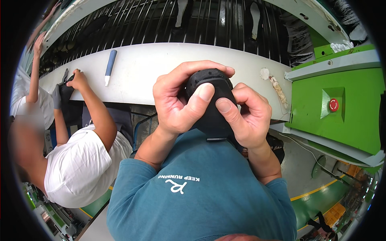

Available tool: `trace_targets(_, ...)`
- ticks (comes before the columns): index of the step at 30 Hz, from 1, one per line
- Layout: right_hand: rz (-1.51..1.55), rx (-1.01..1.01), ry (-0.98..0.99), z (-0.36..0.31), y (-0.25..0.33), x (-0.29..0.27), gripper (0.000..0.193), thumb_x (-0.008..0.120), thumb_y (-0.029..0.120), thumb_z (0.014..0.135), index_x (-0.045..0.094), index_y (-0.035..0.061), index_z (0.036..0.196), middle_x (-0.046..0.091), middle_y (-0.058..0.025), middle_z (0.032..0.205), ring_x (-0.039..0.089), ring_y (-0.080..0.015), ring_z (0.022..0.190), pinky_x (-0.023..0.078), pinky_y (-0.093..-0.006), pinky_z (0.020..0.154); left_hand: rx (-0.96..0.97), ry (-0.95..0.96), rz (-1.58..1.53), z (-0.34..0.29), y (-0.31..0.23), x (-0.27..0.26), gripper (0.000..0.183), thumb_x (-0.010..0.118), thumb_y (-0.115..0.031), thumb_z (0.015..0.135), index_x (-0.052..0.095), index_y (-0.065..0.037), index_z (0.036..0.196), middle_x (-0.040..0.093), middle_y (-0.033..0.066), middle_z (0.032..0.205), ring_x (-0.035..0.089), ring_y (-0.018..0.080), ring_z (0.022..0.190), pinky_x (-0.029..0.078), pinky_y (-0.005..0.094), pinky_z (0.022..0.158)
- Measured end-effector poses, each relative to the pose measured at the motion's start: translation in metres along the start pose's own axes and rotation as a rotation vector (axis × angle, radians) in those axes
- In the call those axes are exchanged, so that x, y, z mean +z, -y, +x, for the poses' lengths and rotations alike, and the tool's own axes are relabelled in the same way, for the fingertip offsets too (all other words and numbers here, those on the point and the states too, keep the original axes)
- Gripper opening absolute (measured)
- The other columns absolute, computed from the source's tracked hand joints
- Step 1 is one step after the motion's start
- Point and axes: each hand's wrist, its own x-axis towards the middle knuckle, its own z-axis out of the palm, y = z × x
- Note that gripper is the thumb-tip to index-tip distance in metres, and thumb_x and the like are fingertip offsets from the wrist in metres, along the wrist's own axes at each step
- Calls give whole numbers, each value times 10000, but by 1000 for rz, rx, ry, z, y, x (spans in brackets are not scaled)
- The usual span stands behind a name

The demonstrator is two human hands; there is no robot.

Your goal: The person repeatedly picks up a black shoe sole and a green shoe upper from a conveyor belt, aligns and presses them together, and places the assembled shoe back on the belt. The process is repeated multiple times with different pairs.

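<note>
Close to my chest, above the near edge of the white worktop, I hold a black shoe upper with a rounded, ribbed end pointing away from me. My left hand wraps its left side, fingers over the far end and thumb pressed on top. My right hand grips the right side, its thumb lying on the fabric and its fingers curled, partly hidden behind the piece. The lower part of the upper hangs down in front of my teal shirt.
A blue-handled blade tool and a tape-wrapped tool lie on the white worktop. Behind runs a rod conveyor carrying dark pieces. A green machine with a red button stands right. At left, a co-worker handles a black piece.
</note>
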Motion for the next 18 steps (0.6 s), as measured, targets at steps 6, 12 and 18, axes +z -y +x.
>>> trace_targets(6,-19,-37,9,1,-1,1,153,867,108,973,750,17,934,711,-53,782,635,-119,680,494,-282,632,-70,-5,30,-1,-10,0,401,703,-242,989,758,86,1213,816,243,1115,794,268,994,644,401,926)
trace_targets(12,-42,-55,26,0,1,2,147,868,101,969,749,24,928,696,-50,761,637,-117,651,490,-284,603,-130,-22,39,-3,-17,0,435,691,-278,973,757,96,1183,808,261,1087,791,288,999,644,416,933)
trace_targets(18,-79,-89,23,-2,2,3,144,873,94,963,748,26,937,692,-52,751,653,-120,636,488,-285,572,-105,-3,42,-4,-15,-2,401,728,-255,974,758,86,1183,814,242,1077,795,281,1001,646,413,940)
